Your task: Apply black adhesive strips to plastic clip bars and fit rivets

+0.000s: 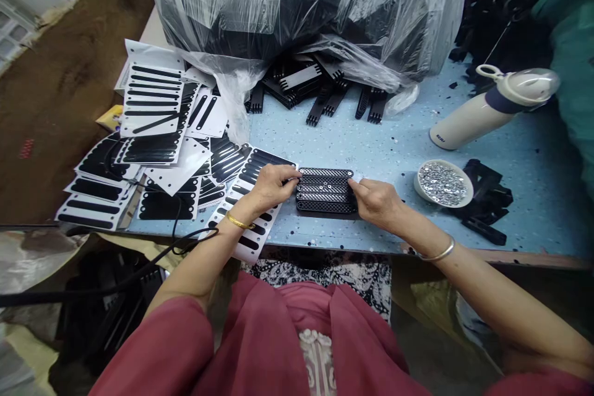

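Note:
In front of me lies a row of several black textured strips (325, 190) with rounded ends, side by side near the table's front edge. A few small shiny metal pieces rest on them. My left hand (277, 184) is closed in a pinch at the left ends of the upper strips. At their right ends my right hand (377, 199) is also closed, thumb and forefinger touching the strips. Whatever is between the fingertips is hidden. Right of that hand stands a white bowl (444, 184) full of small shiny metal pieces.
White sheets with black strips (151, 93) are heaped at the left; one sheet (253, 238) lies under my left wrist. Black parts (325, 90) spill from a plastic bag (306, 0) behind. A bottle (487, 111) and more black parts (489, 201) are at the right. A cable (139, 275) crosses lower left.

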`<state>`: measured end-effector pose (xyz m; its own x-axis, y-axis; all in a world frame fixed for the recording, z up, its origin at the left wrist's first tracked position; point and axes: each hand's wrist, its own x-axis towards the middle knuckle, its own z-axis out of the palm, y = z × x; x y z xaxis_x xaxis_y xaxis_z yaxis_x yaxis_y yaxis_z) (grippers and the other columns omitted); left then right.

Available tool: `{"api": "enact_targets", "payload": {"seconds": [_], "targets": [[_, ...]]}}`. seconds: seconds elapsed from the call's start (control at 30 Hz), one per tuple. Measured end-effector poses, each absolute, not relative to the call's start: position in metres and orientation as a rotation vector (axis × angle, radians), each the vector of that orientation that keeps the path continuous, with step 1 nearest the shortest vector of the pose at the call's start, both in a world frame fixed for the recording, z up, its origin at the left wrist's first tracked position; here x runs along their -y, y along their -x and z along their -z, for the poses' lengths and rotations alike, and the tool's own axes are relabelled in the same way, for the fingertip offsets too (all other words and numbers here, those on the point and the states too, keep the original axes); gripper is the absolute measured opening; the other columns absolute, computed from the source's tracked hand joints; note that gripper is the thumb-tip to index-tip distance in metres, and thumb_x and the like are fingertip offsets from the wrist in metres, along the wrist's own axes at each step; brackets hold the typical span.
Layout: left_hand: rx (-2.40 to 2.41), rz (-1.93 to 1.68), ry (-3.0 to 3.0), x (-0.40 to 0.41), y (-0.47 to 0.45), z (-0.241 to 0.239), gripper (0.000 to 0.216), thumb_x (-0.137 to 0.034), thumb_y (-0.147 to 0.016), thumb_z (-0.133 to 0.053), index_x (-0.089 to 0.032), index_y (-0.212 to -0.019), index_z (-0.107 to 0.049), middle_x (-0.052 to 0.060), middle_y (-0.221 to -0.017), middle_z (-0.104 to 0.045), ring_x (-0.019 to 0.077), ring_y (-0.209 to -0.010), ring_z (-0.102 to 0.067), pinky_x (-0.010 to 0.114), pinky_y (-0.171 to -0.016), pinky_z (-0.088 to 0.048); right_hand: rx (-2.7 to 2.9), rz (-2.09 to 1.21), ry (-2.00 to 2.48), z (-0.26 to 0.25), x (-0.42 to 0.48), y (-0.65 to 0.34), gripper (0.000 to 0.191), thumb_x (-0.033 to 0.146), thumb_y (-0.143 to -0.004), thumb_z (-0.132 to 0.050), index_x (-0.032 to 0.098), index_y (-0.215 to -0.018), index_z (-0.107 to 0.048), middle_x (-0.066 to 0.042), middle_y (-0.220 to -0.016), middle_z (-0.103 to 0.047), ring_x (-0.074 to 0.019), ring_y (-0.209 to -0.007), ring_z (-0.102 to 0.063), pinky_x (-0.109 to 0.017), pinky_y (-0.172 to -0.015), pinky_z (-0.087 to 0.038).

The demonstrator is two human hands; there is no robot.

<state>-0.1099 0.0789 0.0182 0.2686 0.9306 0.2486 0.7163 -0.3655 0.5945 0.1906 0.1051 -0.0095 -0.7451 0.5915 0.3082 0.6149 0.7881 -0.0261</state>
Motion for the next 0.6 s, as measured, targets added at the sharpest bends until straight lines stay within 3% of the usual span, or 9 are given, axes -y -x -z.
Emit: {"api": "enact_targets", "payload": {"seconds": [0.17, 0.37, 0.6], "targets": [[-1.502, -0.547, -2.716, -0.07, 0.111, -0.016, 0.03, -0.011, -0.084, -0.052, -0.018, -0.102, -0.075, 0.013, -0.114, -0.074, 0.0324, -0.106, -0.067, 0.044, -0.077, -0.046, 2.677, 0.13, 0.893, 0.011, -0.106, -0.192, 0.037, 0.007, -0.081, -0.047, 0.005, -0.113, -0.066, -0.011, -0.076, -0.068, -0.0196, -0.064, -0.058, -0.031, -0.058, -0.046], [-1.46, -0.406, -2.934, -0.059, 0.106, -0.012, 0.04, -0.001, -0.083, -0.043, -0.008, -0.115, -0.067, 0.02, -0.117, -0.07, 0.0325, -0.108, -0.063, 0.045, -0.081, -0.042, 2.671, 0.133, 0.902, 0.01, -0.105, -0.191, 0.037, 0.008, -0.082, -0.046, 0.004, -0.114, -0.065, -0.011, -0.073, -0.067, -0.0194, -0.063, -0.057, -0.031, -0.059, -0.046], [-1.457, -0.359, -2.877, -0.057, 0.114, -0.006, 0.045, -0.003, -0.083, -0.046, -0.012, -0.124, -0.063, 0.015, -0.122, -0.07, 0.0324, -0.113, -0.063, 0.042, -0.081, -0.041, 2.636, 0.028, 0.948, 0.009, -0.105, -0.19, 0.035, 0.01, -0.084, -0.046, 0.005, -0.111, -0.068, -0.011, -0.074, -0.069, -0.0189, -0.061, -0.059, -0.03, -0.057, -0.046]]}}
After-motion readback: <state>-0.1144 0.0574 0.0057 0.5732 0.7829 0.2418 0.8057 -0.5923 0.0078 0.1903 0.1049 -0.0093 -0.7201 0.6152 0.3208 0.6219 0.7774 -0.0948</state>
